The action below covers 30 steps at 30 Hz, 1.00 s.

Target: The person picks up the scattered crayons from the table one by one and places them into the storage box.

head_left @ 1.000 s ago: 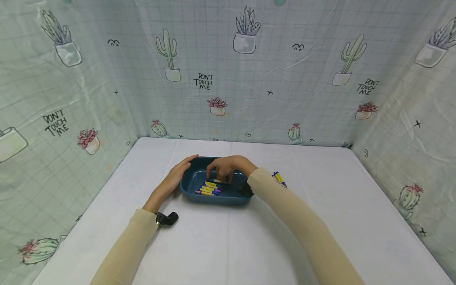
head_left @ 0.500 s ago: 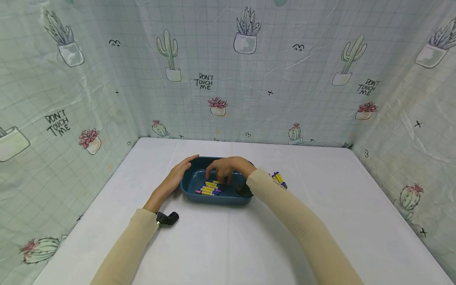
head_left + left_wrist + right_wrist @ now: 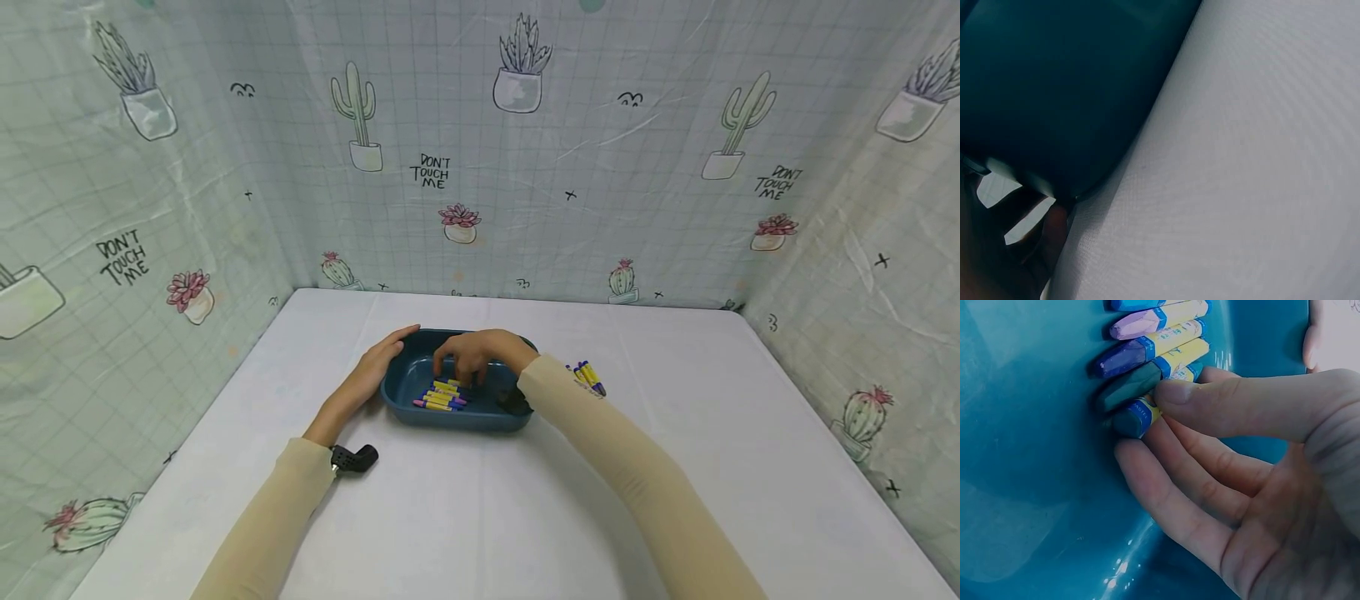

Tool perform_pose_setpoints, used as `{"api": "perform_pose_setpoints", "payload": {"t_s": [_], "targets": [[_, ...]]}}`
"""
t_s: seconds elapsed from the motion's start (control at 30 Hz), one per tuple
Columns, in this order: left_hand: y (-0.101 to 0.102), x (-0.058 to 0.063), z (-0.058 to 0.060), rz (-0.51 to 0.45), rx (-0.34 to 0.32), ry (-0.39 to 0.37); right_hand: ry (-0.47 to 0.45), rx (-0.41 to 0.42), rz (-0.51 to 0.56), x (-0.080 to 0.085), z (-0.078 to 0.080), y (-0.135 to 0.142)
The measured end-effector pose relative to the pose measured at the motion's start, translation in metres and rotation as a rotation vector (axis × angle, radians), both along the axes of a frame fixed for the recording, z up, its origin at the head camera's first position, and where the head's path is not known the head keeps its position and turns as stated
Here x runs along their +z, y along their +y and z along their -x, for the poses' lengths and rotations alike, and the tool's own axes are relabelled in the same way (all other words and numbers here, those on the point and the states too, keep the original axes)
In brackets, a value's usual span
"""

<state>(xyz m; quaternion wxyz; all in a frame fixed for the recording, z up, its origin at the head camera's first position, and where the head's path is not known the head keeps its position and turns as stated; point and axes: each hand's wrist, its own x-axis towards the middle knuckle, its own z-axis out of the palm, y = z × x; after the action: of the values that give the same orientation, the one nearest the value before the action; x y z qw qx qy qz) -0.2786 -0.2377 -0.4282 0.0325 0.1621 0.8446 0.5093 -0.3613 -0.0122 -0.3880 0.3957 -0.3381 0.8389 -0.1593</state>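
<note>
A dark blue-green plastic basin (image 3: pixel 450 421) stands on the table with several oil pastels (image 3: pixel 440 402) lying side by side inside. My left hand (image 3: pixel 375 367) rests against the basin's left side, fingers stretched along its rim. Inside the basin, my right hand (image 3: pixel 480 350) pinches a dark teal oil pastel (image 3: pixel 1130 422) between thumb and fingers, at the end of the row. In the right wrist view that pastel touches a dark green one (image 3: pixel 1129 386); purple (image 3: pixel 1124 359) and lilac (image 3: pixel 1138 324) ones lie beyond. The left wrist view shows the left fingers (image 3: pixel 1054 228) touching the basin wall.
Several more oil pastels (image 3: pixel 590 377) lie on the white table (image 3: pixel 480 517) right of the basin, partly behind the right sleeve (image 3: pixel 622 458). A cactus-printed curtain (image 3: pixel 480 125) surrounds the table at the back and sides.
The right fingers have shifted very slightly down over the pastel at the row's far end. The left hand and the basin stay where they were.
</note>
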Motion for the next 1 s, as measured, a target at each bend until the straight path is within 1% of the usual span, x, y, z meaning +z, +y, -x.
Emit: {"api": "perform_pose_setpoints", "payload": {"t_s": [0.4, 0.77, 0.87, 1.0], "targets": [[0.002, -0.001, 0.001, -0.011, -0.013, 0.004, -0.014, -0.019, 0.019, 0.0, 0.0, 0.005], [0.003, -0.002, 0.002, -0.002, 0.014, -0.001, -0.004, -0.012, 0.05, 0.008, 0.0, 0.016], [0.002, -0.003, 0.003, 0.0, 0.025, -0.003, 0.013, -0.002, 0.073, 0.011, 0.001, 0.023], [0.001, -0.004, 0.002, 0.005, 0.023, 0.006, 0.051, 0.014, 0.098, 0.013, 0.002, 0.031]]}}
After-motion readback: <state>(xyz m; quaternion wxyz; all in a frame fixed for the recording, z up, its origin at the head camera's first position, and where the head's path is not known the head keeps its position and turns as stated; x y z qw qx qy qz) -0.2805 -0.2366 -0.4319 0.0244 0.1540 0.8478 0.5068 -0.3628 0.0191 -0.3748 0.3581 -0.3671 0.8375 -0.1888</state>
